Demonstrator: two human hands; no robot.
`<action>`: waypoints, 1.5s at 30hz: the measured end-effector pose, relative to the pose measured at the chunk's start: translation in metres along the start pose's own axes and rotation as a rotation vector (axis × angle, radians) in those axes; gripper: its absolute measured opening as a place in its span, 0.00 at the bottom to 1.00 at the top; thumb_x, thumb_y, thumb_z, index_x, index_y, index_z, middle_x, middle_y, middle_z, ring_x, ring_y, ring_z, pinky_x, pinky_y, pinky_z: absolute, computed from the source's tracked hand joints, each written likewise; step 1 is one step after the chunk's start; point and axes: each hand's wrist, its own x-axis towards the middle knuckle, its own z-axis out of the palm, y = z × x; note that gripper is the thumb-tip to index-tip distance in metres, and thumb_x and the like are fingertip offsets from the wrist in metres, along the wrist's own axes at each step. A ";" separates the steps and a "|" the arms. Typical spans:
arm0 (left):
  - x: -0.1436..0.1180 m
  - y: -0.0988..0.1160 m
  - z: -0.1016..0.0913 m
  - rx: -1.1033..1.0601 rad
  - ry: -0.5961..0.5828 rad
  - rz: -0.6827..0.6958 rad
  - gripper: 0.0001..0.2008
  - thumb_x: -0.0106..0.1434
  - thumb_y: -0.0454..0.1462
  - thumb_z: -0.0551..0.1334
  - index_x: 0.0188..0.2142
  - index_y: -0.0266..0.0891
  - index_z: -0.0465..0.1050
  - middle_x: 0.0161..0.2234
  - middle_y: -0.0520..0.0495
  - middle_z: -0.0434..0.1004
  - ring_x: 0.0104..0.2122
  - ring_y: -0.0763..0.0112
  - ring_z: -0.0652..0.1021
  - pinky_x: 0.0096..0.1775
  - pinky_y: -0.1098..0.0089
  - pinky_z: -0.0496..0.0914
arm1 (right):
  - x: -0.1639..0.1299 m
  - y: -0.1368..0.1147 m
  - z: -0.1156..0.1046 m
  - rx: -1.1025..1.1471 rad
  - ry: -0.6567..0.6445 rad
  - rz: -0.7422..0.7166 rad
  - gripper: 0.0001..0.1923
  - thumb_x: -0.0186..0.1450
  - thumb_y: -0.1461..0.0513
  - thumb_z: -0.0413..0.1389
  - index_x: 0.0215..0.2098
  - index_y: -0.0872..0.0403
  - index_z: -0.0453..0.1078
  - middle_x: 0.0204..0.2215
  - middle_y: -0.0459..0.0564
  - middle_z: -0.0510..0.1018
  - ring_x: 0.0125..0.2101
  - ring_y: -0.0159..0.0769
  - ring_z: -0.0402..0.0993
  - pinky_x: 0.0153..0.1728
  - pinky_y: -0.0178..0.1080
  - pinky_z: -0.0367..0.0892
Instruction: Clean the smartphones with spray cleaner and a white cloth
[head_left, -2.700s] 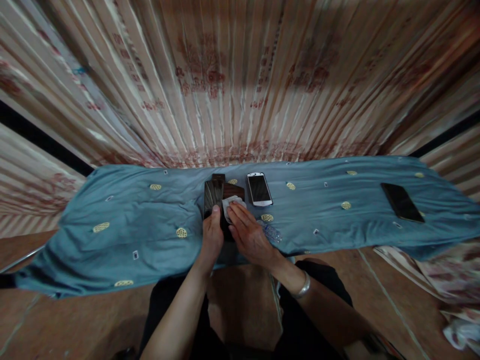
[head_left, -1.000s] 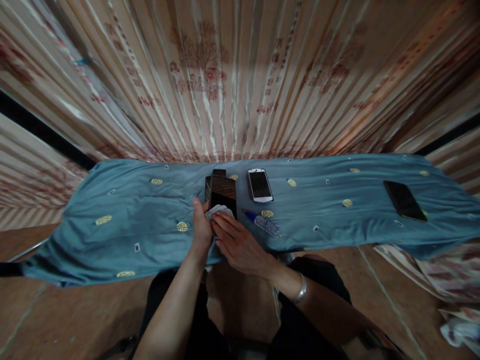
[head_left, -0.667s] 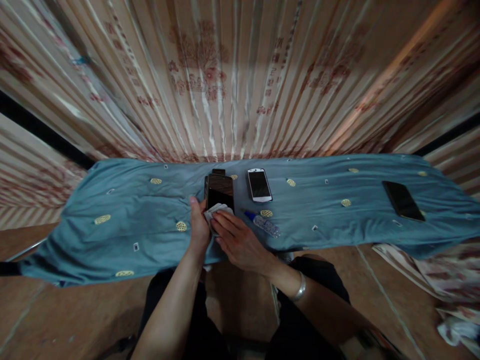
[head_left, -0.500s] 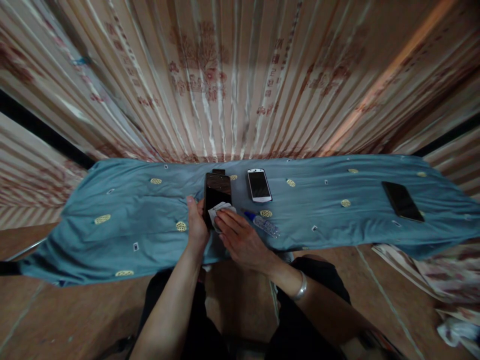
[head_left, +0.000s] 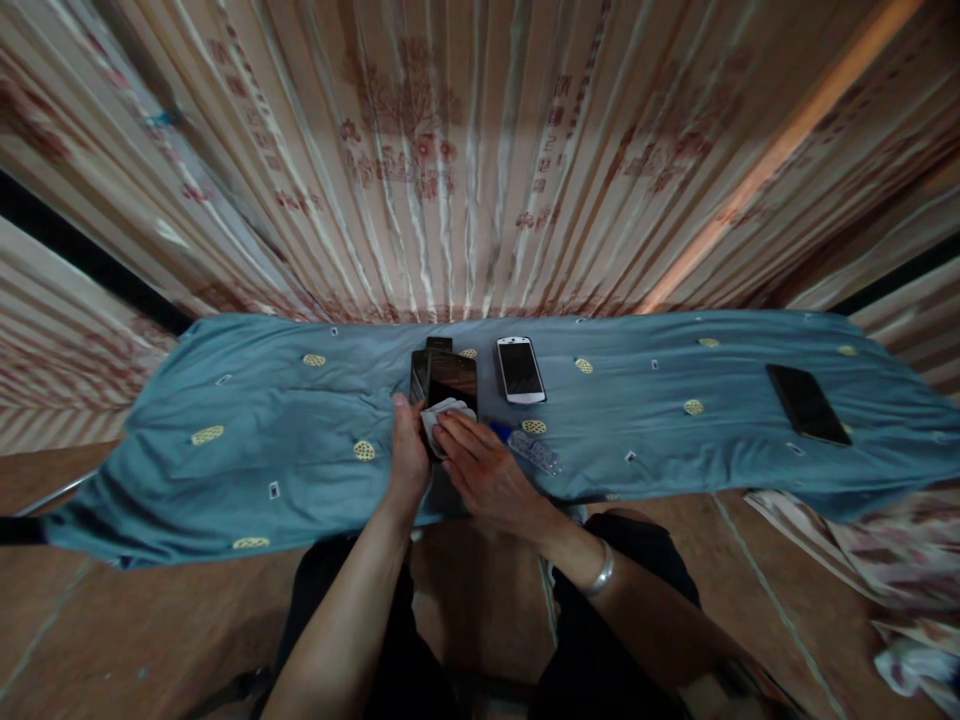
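Holding the phone [head_left: 457, 375] by its left side with the left hand [head_left: 409, 450], thumb raised, fingers mostly hidden beneath; in the middle, over the near half of the surface [head_left: 637, 400]. Pressing a folded cloth [head_left: 436, 416] against the phone's lower part with the right hand [head_left: 491, 478], fingers together on it, thumb hidden. Just behind and left, partly covered, a dark slab [head_left: 418, 375]; touching or apart, cannot tell. Beyond, a small box [head_left: 439, 343]. Just beside the right hand, a blue-capped bottle [head_left: 532, 449], lying flat. Farther back, a white phone [head_left: 520, 370]; well off right, a black phone [head_left: 808, 403]. Could slip from the left hand if pushed too hard away from that one-sided grip. Could also nudge the slab by dipping the phone, or roll the bottle by swinging the right hand wide.
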 end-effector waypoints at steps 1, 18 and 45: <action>-0.001 0.003 0.002 -0.006 0.016 0.024 0.39 0.63 0.71 0.55 0.36 0.37 0.81 0.33 0.38 0.87 0.44 0.50 0.87 0.45 0.59 0.81 | 0.000 0.002 0.000 -0.004 0.005 0.008 0.25 0.78 0.66 0.48 0.70 0.64 0.66 0.68 0.67 0.73 0.72 0.49 0.65 0.70 0.57 0.70; -0.001 0.027 0.001 -0.022 0.119 0.114 0.38 0.70 0.66 0.50 0.40 0.38 0.84 0.34 0.39 0.88 0.50 0.47 0.86 0.47 0.56 0.82 | -0.008 -0.005 0.001 -0.016 -0.017 -0.027 0.25 0.77 0.66 0.49 0.70 0.63 0.67 0.65 0.66 0.76 0.70 0.51 0.68 0.68 0.56 0.72; 0.001 0.025 -0.002 -0.019 0.110 0.127 0.40 0.63 0.71 0.54 0.39 0.37 0.82 0.36 0.37 0.88 0.48 0.44 0.86 0.45 0.55 0.83 | -0.010 -0.010 -0.003 -0.006 -0.041 -0.054 0.23 0.77 0.66 0.49 0.68 0.62 0.67 0.65 0.64 0.77 0.69 0.49 0.70 0.68 0.54 0.73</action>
